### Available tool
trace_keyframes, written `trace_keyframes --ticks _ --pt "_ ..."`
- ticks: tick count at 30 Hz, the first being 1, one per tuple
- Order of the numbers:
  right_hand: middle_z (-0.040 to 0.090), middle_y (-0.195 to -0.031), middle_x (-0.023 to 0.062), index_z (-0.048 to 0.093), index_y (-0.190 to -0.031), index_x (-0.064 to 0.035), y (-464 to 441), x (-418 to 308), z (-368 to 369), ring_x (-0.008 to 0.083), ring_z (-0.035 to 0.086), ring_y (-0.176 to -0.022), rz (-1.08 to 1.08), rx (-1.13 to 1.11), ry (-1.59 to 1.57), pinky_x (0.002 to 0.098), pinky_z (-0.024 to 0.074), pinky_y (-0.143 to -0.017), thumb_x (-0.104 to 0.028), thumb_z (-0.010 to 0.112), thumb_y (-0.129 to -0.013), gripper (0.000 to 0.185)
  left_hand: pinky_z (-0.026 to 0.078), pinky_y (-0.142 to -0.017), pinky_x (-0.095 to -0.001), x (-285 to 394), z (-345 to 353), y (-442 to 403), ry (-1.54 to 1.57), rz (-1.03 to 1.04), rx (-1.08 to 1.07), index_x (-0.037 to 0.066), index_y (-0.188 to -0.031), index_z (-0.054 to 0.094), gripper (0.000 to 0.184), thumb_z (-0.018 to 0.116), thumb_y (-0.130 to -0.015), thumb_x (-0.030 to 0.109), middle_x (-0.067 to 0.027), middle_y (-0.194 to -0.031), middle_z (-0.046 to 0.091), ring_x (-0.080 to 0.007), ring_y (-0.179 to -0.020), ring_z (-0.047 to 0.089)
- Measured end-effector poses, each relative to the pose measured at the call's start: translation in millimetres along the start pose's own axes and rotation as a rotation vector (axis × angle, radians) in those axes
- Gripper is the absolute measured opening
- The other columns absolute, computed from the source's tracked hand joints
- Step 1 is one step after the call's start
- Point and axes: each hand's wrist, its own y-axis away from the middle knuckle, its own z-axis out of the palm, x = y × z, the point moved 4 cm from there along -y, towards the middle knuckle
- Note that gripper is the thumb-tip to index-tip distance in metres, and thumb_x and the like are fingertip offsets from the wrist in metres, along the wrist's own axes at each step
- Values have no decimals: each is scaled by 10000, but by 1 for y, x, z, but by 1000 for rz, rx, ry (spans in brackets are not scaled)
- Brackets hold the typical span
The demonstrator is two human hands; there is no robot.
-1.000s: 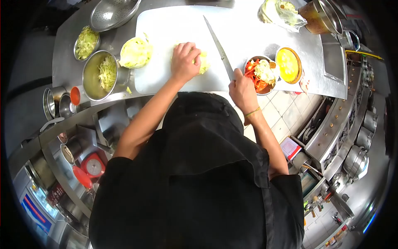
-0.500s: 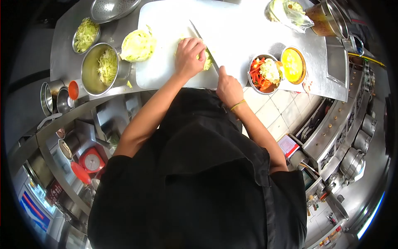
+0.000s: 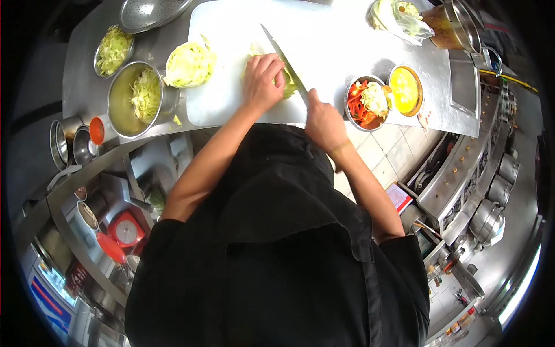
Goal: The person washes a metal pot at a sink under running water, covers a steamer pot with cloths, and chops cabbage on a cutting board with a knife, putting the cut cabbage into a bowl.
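Observation:
On the white cutting board (image 3: 222, 104), my left hand (image 3: 263, 82) presses down on a piece of pale green cabbage (image 3: 289, 87), its fingers curled over it. My right hand (image 3: 325, 122) is wrapped round the handle of a long knife (image 3: 284, 58). The blade points up and to the left, lying along the right side of the cabbage, close to my left fingers. A cut cabbage half (image 3: 189, 65) rests at the board's left side, cut face up.
Left of the board stand a steel bowl with shredded cabbage (image 3: 145, 95), a smaller bowl of shreds (image 3: 114, 51) and a colander (image 3: 151, 13). On the right are a bowl of red strips (image 3: 361, 107), a yellow-filled bowl (image 3: 404, 89) and a bagged cabbage (image 3: 399, 20).
The knife and my right hand have moved left, from beside the red-strip bowl to the cabbage piece. My left hand has stayed on the cabbage.

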Motion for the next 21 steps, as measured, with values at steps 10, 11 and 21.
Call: trace_keyframes --ticks 10,11,21 --pt "623 -715 249 402 -1110 8 -18 -3 22 431 625 -689 -48 55 -7 516 501 -630 0 502 -754 370 419 -768 -389 -3 -1 2 36 -15 32 54 -849 571 186 576 -681 -27 -74 -971 562 -282 -881 521" --pt "623 -715 250 401 -1112 6 -13 -7 12 433 624 -688 -49 52 15 518 501 -628 3 495 -756 369 419 -766 -392 -3 -1 3 48 -15 36 53 -852 570 186 571 -684 -28 -79 -964 561 -287 -875 519" --pt "613 -704 269 396 -1102 19 -18 -3 41 451 617 -692 -41 29 -72 529 494 -652 -17 505 -761 360 420 -826 -419 -9 -2 10 107 -73 37 13 -893 568 146 525 -754 32 -128 -1005 573 -322 -950 516"
